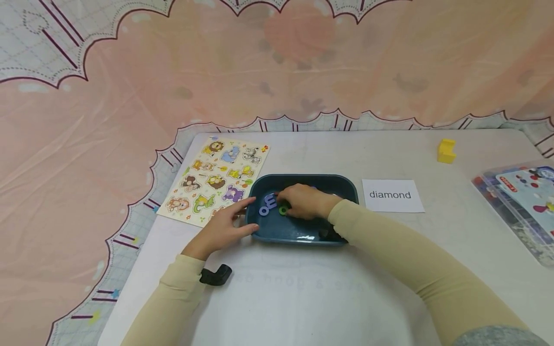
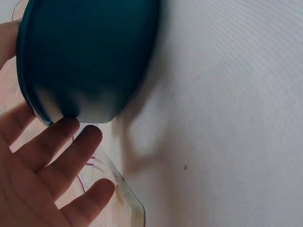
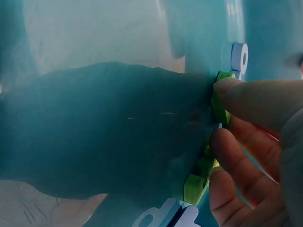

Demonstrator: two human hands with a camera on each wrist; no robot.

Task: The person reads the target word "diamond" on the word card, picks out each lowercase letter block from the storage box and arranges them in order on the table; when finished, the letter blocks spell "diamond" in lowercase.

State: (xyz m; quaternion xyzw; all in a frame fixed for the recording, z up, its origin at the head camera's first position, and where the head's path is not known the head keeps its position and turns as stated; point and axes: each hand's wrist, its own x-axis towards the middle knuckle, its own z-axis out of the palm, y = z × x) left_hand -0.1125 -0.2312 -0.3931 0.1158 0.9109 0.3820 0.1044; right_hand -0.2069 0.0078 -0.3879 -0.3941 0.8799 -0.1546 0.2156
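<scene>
A dark blue tray (image 1: 309,235) stands on the table. My left hand (image 1: 220,231) holds its left end, with thumb and index finger over the rim; in the left wrist view, another fingertip touches the outer wall. Inside the tray, my right hand (image 1: 305,202) pinches a green letter (image 3: 220,106) between thumb and fingers. Another green piece (image 3: 193,188) lies beneath the fingers. A lavender letter m (image 1: 270,201) and a lavender letter o (image 1: 264,211) lie left of the right hand. The hand hides part of the tray's contents.
A white card (image 1: 393,204) reading "diamond" lies right of the tray. Behind the left hand is an animal picture board (image 1: 207,166). A yellow block (image 1: 446,151) sits at the back right, near a clear plastic box (image 1: 519,206). Patterned cloth hangs behind the table.
</scene>
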